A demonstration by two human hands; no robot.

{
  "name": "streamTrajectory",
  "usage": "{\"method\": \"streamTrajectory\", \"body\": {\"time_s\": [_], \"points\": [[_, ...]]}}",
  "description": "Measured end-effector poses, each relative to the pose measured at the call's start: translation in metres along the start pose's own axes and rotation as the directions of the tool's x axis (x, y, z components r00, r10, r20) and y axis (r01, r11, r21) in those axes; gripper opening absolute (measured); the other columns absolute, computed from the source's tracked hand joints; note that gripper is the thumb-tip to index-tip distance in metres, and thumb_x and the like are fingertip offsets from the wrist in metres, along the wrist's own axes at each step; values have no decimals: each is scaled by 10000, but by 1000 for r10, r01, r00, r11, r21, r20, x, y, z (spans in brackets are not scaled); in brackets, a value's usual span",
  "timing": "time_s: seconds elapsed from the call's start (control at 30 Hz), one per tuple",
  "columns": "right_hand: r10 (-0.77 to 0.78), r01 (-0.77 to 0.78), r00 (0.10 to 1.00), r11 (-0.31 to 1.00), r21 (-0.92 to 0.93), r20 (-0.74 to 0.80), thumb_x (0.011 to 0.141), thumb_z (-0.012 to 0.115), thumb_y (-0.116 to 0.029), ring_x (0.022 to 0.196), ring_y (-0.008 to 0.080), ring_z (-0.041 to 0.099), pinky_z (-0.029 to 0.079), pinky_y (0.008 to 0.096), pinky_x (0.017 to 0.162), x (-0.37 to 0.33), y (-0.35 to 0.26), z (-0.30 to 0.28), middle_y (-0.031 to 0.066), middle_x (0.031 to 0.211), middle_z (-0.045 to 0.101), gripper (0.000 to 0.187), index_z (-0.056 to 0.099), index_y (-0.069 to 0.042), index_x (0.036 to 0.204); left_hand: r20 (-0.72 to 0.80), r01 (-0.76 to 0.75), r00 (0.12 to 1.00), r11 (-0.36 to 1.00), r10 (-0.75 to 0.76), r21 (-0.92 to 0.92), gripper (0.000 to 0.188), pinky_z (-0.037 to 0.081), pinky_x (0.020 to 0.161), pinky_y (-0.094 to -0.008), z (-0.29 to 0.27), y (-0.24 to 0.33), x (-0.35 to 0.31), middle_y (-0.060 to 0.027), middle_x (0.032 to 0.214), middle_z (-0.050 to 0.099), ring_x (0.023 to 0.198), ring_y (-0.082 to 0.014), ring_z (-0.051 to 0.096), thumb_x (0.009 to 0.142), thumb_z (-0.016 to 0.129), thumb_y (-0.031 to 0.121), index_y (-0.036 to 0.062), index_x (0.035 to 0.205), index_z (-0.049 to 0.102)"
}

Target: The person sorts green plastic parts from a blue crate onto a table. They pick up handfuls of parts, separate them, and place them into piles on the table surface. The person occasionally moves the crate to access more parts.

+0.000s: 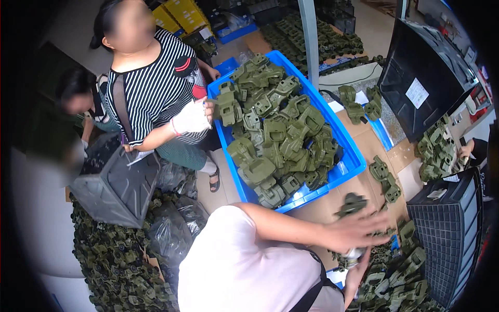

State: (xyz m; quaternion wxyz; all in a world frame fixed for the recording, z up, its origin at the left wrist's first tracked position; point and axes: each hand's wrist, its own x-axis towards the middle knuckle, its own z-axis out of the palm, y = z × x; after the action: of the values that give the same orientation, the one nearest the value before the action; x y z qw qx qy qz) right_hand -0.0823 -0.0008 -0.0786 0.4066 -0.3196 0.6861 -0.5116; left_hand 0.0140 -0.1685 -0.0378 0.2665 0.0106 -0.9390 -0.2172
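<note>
I have the tub (358, 166) in mid-view, parts (275, 125) heaped in it. Left of it stands a co-worker (156, 88), a crate (114, 182) beside them, a second person (73, 91) farther left. Bags (171, 234) sit right of that crate; a pile (114, 255) spreads below both. Cardboard (371, 148) runs along the tub's right, a loose part (384, 179) on it. I see the left hand (358, 229) past the tub's near end, the right hand (356, 281) below it. Right of both stands a basket (447, 229); a bin (431, 67) is farther back.
</note>
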Motion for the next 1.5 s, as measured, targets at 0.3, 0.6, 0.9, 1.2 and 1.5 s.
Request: {"method": "streamTrajectory", "body": {"time_s": [0.3, 0.6, 0.9, 1.2, 1.5], "points": [[138, -63, 973, 930, -363, 185, 750, 649, -124, 1086, 346, 519, 418, 360, 890, -33, 12, 10, 230, 1193, 512, 695, 303, -33, 1346, 721, -79, 633, 951, 280, -300, 780, 441, 696, -429, 38, -26, -50, -163, 725, 619, 754, -325, 615, 821, 551, 316, 97, 1406, 85], [95, -37, 983, 941, -335, 159, 741, 631, -84, 1124, 366, 476, 381, 371, 934, 1, -1, 35, 239, 1211, 492, 665, 333, -32, 1333, 726, 65, 663, 954, 179, -294, 764, 450, 587, -434, 39, -42, -68, -155, 675, 595, 638, -325, 598, 782, 569, 291, 108, 1391, 145], [97, -61, 993, 905, -422, 65, 732, 612, -45, 1162, 386, 434, 344, 382, 978, -37, -32, 42, 248, 1229, 471, 639, 363, -32, 1321, 668, 106, 728, 938, 153, -330, 732, 445, 517, -449, -32, -30, -54, -149, 634, 570, 564, -335, 576, 749, 581, 269, 110, 1369, 228], [-207, 253, 967, 797, -548, 146, 629, 576, 8, 1069, 412, 457, 389, 399, 903, -11, -96, 97, 248, 1146, 472, 707, 391, -27, 1311, 542, 174, 840, 948, -2, -266, 683, 438, 689, -395, -112, -45, -63, -125, 850, 552, 762, -291, 534, 707, 659, 250, 62, 1307, 396], [-165, 128, 986, 736, -665, 7, 663, 570, -48, 941, 356, 531, 430, 387, 834, 23, -130, 140, 187, 1010, 532, 594, 475, -52, 1250, 540, 151, 829, 874, 142, -462, 817, 419, 791, -393, -142, -109, -58, -133, 853, 549, 835, -302, 527, 571, 586, 17, 109, 1348, 351]]}}
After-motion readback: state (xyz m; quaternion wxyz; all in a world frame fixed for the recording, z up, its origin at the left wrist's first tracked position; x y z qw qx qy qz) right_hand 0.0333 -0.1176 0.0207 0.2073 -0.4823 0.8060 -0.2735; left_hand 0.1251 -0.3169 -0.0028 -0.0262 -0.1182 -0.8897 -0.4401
